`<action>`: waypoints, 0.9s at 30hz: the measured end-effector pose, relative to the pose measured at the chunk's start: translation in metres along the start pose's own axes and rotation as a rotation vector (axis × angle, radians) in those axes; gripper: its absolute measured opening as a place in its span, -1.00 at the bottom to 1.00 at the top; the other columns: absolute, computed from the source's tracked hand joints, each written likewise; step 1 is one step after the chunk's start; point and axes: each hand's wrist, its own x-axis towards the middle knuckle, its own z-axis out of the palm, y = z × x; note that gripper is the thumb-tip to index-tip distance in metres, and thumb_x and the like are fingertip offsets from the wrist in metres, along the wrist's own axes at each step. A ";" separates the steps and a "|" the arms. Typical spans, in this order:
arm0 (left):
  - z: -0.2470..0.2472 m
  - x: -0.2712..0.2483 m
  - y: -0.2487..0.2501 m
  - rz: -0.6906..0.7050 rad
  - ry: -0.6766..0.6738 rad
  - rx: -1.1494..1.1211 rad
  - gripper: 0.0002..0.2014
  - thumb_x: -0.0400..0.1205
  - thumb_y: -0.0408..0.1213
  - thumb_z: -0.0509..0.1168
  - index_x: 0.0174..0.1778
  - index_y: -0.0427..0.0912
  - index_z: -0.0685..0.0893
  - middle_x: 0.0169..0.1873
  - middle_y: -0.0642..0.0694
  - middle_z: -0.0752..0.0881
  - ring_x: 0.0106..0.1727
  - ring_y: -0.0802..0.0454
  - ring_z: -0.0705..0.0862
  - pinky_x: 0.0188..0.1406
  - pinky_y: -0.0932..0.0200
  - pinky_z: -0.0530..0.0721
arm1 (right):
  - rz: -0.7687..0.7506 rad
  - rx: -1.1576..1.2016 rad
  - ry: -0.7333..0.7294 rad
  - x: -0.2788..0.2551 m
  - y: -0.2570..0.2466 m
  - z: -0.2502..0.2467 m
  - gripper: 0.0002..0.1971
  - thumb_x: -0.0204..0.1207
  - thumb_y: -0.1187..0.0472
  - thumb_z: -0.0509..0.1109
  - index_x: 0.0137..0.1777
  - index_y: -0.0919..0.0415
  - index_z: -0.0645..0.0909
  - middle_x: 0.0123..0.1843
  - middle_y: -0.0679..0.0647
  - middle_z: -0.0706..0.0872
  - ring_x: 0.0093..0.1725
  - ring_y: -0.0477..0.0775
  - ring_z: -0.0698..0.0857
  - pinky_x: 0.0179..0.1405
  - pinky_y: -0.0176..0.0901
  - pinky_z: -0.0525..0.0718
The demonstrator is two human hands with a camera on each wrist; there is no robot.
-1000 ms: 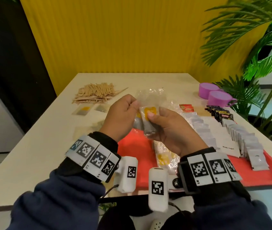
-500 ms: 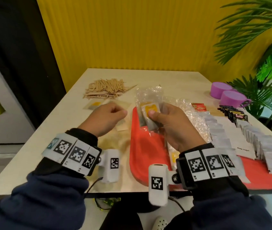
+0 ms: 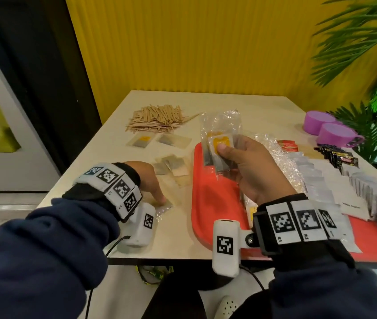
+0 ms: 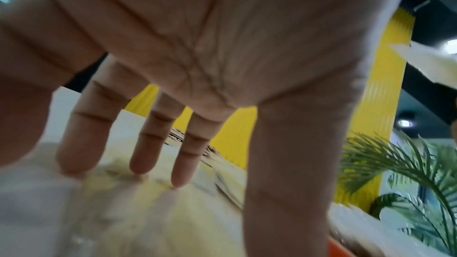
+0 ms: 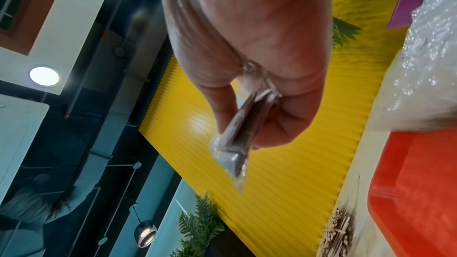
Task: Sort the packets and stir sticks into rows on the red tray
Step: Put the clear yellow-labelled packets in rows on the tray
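Two hands work over a table (image 3: 240, 102): the right hand (image 3: 249, 171) pinches clear packets (image 3: 219, 150) above the red tray (image 3: 208, 203), stir sticks (image 3: 155, 118) piled beyond. Left wrist: left hand (image 4: 222, 46), straight fingers (image 4: 146, 144) pressing blurred wrappers. Right wrist: thumb clamps packets (image 5: 237, 134).

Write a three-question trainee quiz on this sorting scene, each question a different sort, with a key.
1. True or false: the pile of stir sticks lies on the red tray.
2. Multiple choice: the right hand holds A) a purple cup, B) clear packets with yellow labels, C) a stir stick.
3. Fill in: the left hand presses its straight fingers on a clear packet lying on the ____.

Key: 1 false, the pile lies on the table; 2 B; 3 table.
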 end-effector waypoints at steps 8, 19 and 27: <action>-0.004 0.002 0.017 -0.050 -0.032 0.139 -0.39 0.46 0.09 0.44 0.27 -0.27 0.55 0.20 -0.14 0.67 0.22 -0.07 0.63 0.14 0.13 0.54 | 0.012 -0.059 0.068 -0.003 0.000 -0.011 -0.95 0.57 0.41 0.29 -0.07 0.28 0.53 -0.37 0.07 0.62 -0.55 -0.14 0.63 -0.60 -0.39 0.56; -0.017 -0.005 0.013 0.375 0.180 -0.368 -0.80 0.57 -0.40 0.28 -0.36 -0.10 0.66 -0.14 -0.01 0.69 -0.06 0.06 0.60 -0.20 0.28 0.47 | 0.056 -0.003 0.036 -0.003 0.002 -0.023 -0.85 0.60 0.38 0.24 -0.17 0.23 0.59 -0.46 0.04 0.72 -0.48 -0.05 0.72 -0.61 -0.37 0.57; -0.033 -0.028 0.030 0.722 0.239 -0.539 -0.68 0.46 -0.57 0.33 -0.52 -0.11 0.59 -0.02 0.25 0.58 0.05 0.54 0.46 0.04 0.42 0.35 | 0.074 0.063 -0.148 -0.002 0.001 -0.023 -0.87 0.57 0.42 0.20 0.02 0.40 0.56 -0.28 0.22 0.68 -0.32 0.13 0.67 -0.58 -0.30 0.59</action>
